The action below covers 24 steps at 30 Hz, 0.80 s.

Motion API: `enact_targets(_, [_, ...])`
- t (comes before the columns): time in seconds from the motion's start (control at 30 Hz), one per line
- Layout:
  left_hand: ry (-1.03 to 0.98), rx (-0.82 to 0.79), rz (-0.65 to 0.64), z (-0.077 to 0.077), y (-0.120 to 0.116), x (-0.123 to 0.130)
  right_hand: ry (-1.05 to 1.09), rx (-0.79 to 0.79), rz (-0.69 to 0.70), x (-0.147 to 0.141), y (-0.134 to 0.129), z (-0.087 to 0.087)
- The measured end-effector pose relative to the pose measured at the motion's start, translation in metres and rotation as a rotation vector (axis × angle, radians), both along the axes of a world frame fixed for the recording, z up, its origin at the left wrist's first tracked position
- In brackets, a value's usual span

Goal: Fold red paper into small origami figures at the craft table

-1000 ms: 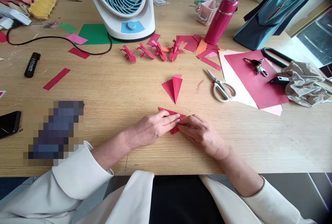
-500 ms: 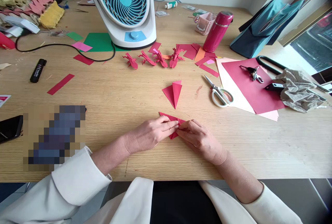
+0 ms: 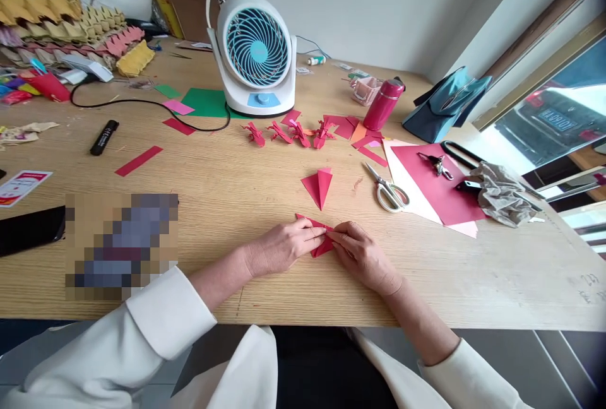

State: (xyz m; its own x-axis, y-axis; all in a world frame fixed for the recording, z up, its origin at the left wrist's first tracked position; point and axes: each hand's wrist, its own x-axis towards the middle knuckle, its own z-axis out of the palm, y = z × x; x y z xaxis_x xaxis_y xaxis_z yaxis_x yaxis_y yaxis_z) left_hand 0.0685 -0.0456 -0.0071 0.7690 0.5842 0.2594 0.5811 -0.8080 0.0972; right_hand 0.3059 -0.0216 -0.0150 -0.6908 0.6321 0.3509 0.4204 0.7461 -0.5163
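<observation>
A folded red paper piece (image 3: 322, 249) lies flat on the table beneath my fingers. My left hand (image 3: 286, 245) holds it down from the left, fingers close together near its centre crease. From the other side, my right hand (image 3: 362, 254) pinches the paper's right part between thumb and fingers. Both sets of fingertips nearly meet, and they hide much of the folds. Just beyond my hands sits a second folded red piece (image 3: 319, 188), pointed end towards me. Silver scissors (image 3: 389, 193) with pale handles rest to its right.
Several red origami figures (image 3: 299, 134) stand in a row before the white fan (image 3: 258, 55). Red sheets (image 3: 438, 182), a pink bottle (image 3: 384, 105) and a teal bag (image 3: 445, 106) are at right. A black marker (image 3: 104, 137) and a red strip (image 3: 139, 161) lie left.
My head view has tilted up, showing more of the wall and window. My right fingers have moved slightly in over the paper, covering its right corner; the left hand stays on it.
</observation>
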Motion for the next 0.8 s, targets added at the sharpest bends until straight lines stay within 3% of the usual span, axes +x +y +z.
enact_targets(0.43, [0.021, 0.071, 0.034, -0.002, -0.002, 0.001, -0.101, 0.103, 0.009, -0.007, 0.010, -0.003])
enact_targets(0.8, [0.016, 0.067, 0.031, -0.005, -0.001, 0.000, -0.073, 0.106, 0.030, 0.000, -0.001, -0.002])
